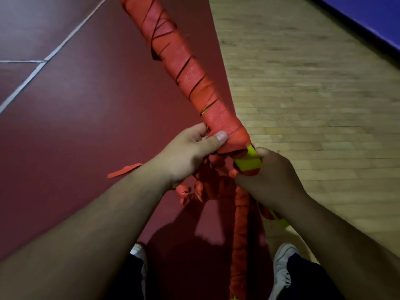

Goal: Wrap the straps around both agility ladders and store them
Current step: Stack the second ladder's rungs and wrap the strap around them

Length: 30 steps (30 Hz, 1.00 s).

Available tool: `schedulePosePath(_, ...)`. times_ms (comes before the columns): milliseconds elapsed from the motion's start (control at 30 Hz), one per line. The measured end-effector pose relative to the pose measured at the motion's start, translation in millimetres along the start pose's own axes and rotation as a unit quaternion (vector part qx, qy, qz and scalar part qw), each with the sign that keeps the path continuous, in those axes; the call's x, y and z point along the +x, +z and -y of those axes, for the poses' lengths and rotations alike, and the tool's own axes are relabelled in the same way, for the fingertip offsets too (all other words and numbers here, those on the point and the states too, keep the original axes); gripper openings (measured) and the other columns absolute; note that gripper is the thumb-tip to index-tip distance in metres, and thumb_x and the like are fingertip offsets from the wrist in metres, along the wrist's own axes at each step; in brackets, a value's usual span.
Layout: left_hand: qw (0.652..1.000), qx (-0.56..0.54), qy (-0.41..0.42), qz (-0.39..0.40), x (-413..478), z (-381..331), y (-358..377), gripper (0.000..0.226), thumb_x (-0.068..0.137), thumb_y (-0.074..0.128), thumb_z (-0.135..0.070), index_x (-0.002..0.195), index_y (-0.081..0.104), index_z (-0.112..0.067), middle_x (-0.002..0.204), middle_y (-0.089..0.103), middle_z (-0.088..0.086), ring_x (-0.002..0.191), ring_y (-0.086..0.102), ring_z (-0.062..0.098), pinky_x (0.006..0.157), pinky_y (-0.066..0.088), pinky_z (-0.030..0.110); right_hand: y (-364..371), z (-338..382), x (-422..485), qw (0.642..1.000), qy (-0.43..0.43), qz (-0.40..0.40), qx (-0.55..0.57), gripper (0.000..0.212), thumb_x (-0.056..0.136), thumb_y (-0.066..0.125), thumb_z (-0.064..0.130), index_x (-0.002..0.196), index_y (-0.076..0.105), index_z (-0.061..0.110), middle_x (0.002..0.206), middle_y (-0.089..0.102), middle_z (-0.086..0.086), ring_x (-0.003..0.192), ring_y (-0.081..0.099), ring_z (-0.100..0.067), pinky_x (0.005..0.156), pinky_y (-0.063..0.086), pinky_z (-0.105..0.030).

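Observation:
A long ladder bundle [184,68] wound in orange strap slants from the top centre down to my hands. My left hand [190,152] grips its lower end, thumb pressed on the strap. My right hand [270,176] clasps the yellow-green rungs [249,161] sticking out of the bundle's end. Loose orange strap [207,187] hangs tangled under my hands. A second orange-wrapped ladder bundle [240,239] runs down beneath my right wrist, with a yellow-green rung end [279,219] showing beside it.
The floor is dark red on the left [86,126] with white court lines [39,68], and pale wood [313,94] on the right. A blue wall pad [372,16] borders the top right. My two shoes [283,265] stand at the bottom. A strap end [123,169] lies left.

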<state>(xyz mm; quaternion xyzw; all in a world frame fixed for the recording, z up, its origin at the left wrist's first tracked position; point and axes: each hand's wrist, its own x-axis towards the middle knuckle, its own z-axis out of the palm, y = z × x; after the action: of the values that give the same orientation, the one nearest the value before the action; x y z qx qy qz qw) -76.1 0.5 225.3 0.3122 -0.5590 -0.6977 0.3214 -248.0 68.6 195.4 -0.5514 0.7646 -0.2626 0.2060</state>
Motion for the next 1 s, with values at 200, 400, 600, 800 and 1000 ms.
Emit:
schedulePosePath(200, 0.996, 0.02, -0.072, 0.056, 3, 16, -19, 0.026, 0.091, 0.055, 0.006, 0.112, 0.062, -0.01, 0.085, 0.072, 0.004, 0.07, 0.065, 0.018, 0.058, 0.051, 0.025, 0, -3, -2, 1.0, 0.004, 0.013, -0.028, 0.028, 0.065, 0.079, 0.04, 0.076, 0.059, 0.023, 0.066, 0.063, 0.005, 0.062, 0.061, -0.013, 0.054, 0.048, -0.032)
schedulePosePath(400, 0.996, 0.008, -0.06, 0.069, 2, 15, -21, 0.052, 0.066, 0.044, 0.008, 0.112, 0.059, -0.011, 0.086, 0.064, 0.017, 0.064, 0.062, 0.023, 0.047, 0.048, 0.023, -2, 2, 1, 1.0, -0.005, 0.004, -0.024, 0.029, 0.067, 0.08, 0.039, 0.075, 0.057, 0.023, 0.067, 0.062, 0.006, 0.063, 0.059, -0.013, 0.056, 0.05, -0.034)
schedulePosePath(600, 0.984, 0.018, -0.064, 0.166, -2, 14, -33, 0.066, 0.081, 0.048, 0.015, 0.142, 0.037, -0.008, 0.093, 0.065, 0.009, 0.072, 0.066, 0.016, 0.058, 0.053, 0.022, -4, 3, -2, 0.999, -0.012, 0.009, -0.03, 0.032, 0.066, 0.082, 0.04, 0.075, 0.055, 0.024, 0.067, 0.06, 0.006, 0.063, 0.057, -0.011, 0.056, 0.048, -0.033)
schedulePosePath(800, 0.996, 0.011, -0.057, 0.071, 4, 22, -29, 0.041, 0.08, 0.053, 0.004, 0.116, 0.062, -0.014, 0.092, 0.069, 0.01, 0.085, 0.061, 0.033, 0.056, 0.052, 0.022, -6, 2, -2, 1.0, -0.002, 0.014, -0.028, 0.029, 0.065, 0.082, 0.039, 0.076, 0.059, 0.025, 0.068, 0.061, 0.005, 0.064, 0.058, -0.011, 0.056, 0.046, -0.03)
schedulePosePath(1000, 0.994, 0.086, -0.034, 0.051, 6, 12, -26, 0.021, 0.092, 0.061, -0.013, 0.113, 0.064, -0.012, 0.091, 0.07, 0.005, 0.078, 0.064, 0.015, 0.067, 0.051, 0.021, -7, 4, 2, 0.997, 0.039, 0.012, 0.073, 0.017, 0.066, 0.081, 0.027, 0.078, 0.068, 0.027, 0.065, 0.069, 0.004, 0.06, 0.067, -0.013, 0.06, 0.053, -0.032)
